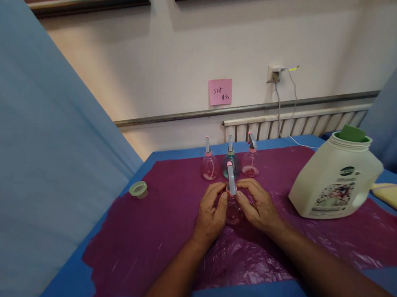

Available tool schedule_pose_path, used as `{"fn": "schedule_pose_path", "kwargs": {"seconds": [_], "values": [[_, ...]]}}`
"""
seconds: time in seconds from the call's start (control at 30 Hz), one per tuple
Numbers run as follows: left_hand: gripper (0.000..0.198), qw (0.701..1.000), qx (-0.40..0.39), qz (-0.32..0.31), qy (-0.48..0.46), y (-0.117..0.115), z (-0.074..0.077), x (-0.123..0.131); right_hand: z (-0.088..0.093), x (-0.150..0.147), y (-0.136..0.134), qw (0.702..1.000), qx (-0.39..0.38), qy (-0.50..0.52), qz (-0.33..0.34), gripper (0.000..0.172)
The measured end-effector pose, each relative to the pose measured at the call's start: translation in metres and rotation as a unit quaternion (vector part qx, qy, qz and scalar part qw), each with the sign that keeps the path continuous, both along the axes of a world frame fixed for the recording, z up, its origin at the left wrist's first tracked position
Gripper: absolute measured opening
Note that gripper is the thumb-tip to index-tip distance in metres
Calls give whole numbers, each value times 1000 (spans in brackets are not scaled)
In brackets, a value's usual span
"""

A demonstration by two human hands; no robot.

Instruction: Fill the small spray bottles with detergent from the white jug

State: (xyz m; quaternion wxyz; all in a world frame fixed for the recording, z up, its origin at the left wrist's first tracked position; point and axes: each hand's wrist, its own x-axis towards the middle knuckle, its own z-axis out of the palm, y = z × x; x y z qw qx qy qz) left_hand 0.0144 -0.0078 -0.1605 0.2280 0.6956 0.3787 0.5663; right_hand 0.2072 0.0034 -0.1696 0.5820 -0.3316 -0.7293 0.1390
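Both of my hands are closed around the neck of a clear pink spray bottle (pixel 234 214) with a grey and pink trigger head. My left hand (pixel 212 212) grips its collar from the left, my right hand (pixel 257 206) from the right. The bottle stands upright on the dark purple plastic sheet (pixel 166 236). Just behind it are a pink spray bottle (pixel 210 168), a teal spray bottle (pixel 235 165) partly hidden by the held one's head, and another pink spray bottle (pixel 250 164). Some liquid shows low in the two pink ones.
A large cream jug (pixel 334 179) with a green piece in its mouth stands at the right, a yellow cloth (pixel 392 196) beyond it. A pale green ring-shaped cap (pixel 138 188) lies at the left. Blue curtains (pixel 44 148) hang at the sides; a cable (pixel 294 100) runs from the wall socket.
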Motion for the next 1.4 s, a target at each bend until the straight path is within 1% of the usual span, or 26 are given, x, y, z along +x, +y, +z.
{"fn": "schedule_pose_path", "kwargs": {"seconds": [0.13, 0.23, 0.37, 0.57, 0.7, 0.77, 0.9, 1.03, 1.13, 1.23, 1.4], "values": [[34, 1000, -28, -6, -2, -4, 2, 1, 1, 0, -2, 1000, -4, 2, 1, 14], [37, 999, -35, -7, -1, -5, 3, 2, 0, 0, -3, 1000, -2, 9, -1, 18], [38, 1000, -18, -12, 8, -4, 0, 1, 0, 1, -3, 1000, 2, -1, 9, 25], [35, 1000, 5, 2, 17, -1, -2, 1, -1, 1, -2, 1000, -2, -8, 5, 29], [33, 1000, 14, 20, 11, 1, -3, 2, -3, 0, -2, 1000, -8, -8, 7, 39], [32, 1000, 20, 21, 10, 1, -3, 1, -4, 0, -2, 1000, -1, -8, 8, 42], [28, 999, 44, 15, 13, 3, -4, 1, -2, -1, -2, 1000, 20, -10, 14, 34], [26, 998, 58, 12, 17, 3, -4, 1, 0, -1, -1, 1000, 21, -1, 13, 27], [26, 998, 57, 9, 20, 2, -2, 1, 1, -1, -1, 1000, 22, 3, 14, 27], [30, 998, 58, 4, 21, 1, -1, 2, 1, -1, -1, 1000, 20, 1, 16, 27], [34, 998, 57, -4, 19, 2, -1, 3, 0, -3, -1, 1000, 11, 1, 11, 29]]}}
